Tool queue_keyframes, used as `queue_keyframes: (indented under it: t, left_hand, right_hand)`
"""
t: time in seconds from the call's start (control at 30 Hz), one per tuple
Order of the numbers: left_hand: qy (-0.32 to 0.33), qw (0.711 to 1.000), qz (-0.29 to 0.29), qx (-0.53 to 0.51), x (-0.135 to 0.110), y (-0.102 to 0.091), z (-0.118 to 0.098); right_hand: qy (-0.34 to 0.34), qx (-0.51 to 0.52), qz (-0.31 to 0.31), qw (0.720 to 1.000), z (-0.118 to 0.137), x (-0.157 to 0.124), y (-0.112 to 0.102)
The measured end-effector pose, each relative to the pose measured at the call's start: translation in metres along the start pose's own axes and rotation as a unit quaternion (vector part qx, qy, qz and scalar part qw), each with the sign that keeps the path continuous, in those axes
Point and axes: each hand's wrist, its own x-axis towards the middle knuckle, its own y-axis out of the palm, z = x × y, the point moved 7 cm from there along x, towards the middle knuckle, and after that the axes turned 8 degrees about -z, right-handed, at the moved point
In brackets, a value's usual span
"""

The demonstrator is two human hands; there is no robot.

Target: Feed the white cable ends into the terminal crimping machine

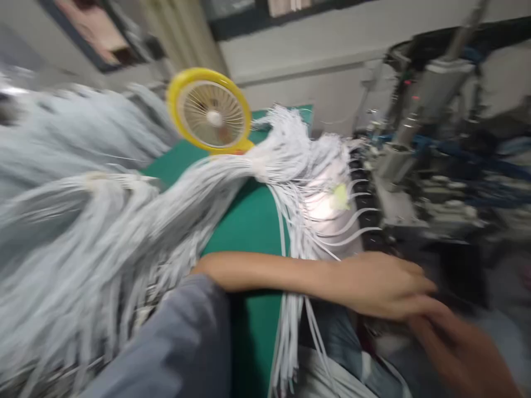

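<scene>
My left hand (384, 284) reaches across from the grey-sleeved arm, out past the right edge of the green table. Its fingers are closed and meet those of my right hand (460, 345), which comes in from the lower right with its fingers also pressed together. Blur and the overlapping fingers hide whatever is between them. Just behind my left hand, several white cables (352, 237) lie side by side, their ends fanned toward a dark slotted strip (365, 193) on the machine's edge. A tied bundle of white cables (226, 174) spreads over the table and hangs down in front.
A yellow fan (209, 113) stands on the green table (249, 232) behind the bundle. More white cable bundles (53, 143) pile up at left. At right is a machine with metal cylinders (435, 99) and blue tubing (473, 163). A yellow-green piece (341, 197) lies by the cables.
</scene>
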Motion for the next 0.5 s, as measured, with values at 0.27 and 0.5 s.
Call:
queue_keyframes:
  t: [0.27, 0.5]
  left_hand:
    - [-0.053, 0.981, -0.145, -0.122, 0.011, -0.022, 0.039]
    - [-0.061, 0.971, -0.176, -0.151, 0.008, -0.029, 0.037]
  right_hand:
    - [0.061, 0.319, -0.107, 0.94, 0.008, 0.058, -0.019]
    - [-0.03, 0.358, -0.122, 0.925, 0.016, 0.063, -0.009]
